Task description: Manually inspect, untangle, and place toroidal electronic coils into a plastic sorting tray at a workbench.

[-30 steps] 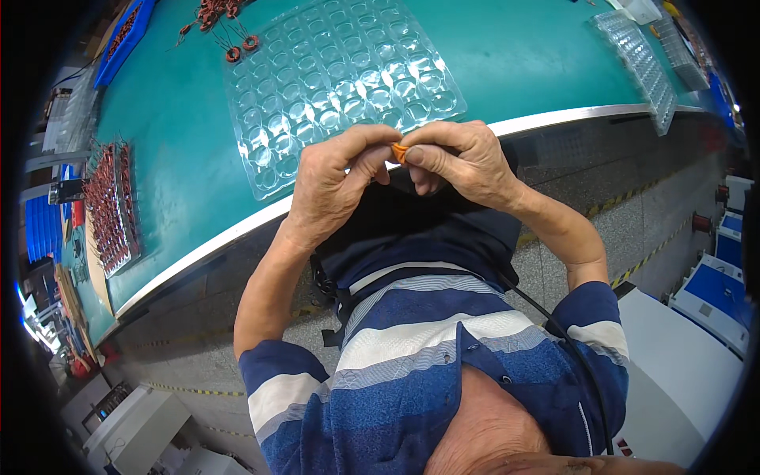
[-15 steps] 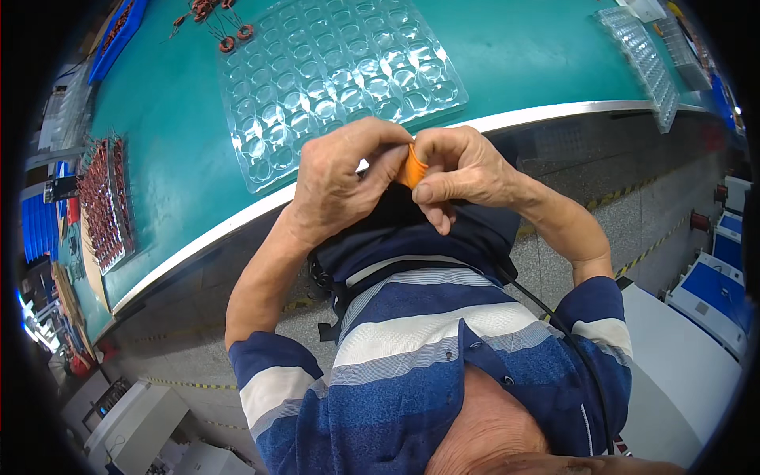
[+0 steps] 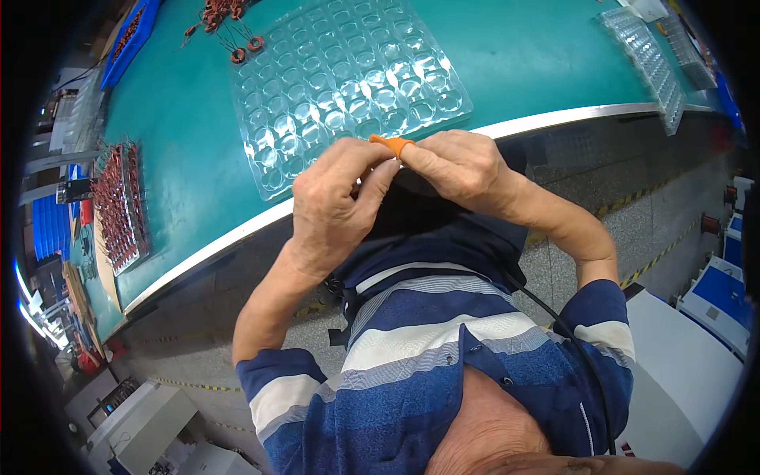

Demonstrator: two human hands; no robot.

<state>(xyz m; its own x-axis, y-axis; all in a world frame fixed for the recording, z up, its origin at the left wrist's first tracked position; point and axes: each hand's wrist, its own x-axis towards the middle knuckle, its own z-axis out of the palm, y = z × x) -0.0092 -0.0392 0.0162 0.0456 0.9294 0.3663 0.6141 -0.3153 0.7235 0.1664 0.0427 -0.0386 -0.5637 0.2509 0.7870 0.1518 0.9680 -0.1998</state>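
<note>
Both hands meet just above the near edge of the green table (image 3: pixel 514 55). The left hand (image 3: pixel 336 202) and right hand (image 3: pixel 459 166) pinch a small orange finger cot (image 3: pixel 392 143) between their fingertips, each grip clenched on it, beside the clear blister tray (image 3: pixel 348 75).

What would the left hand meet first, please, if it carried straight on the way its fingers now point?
Probably the orange finger cot pinched at the fingertips of the left hand, and behind it the right hand; depth between them is hard to judge.
</note>
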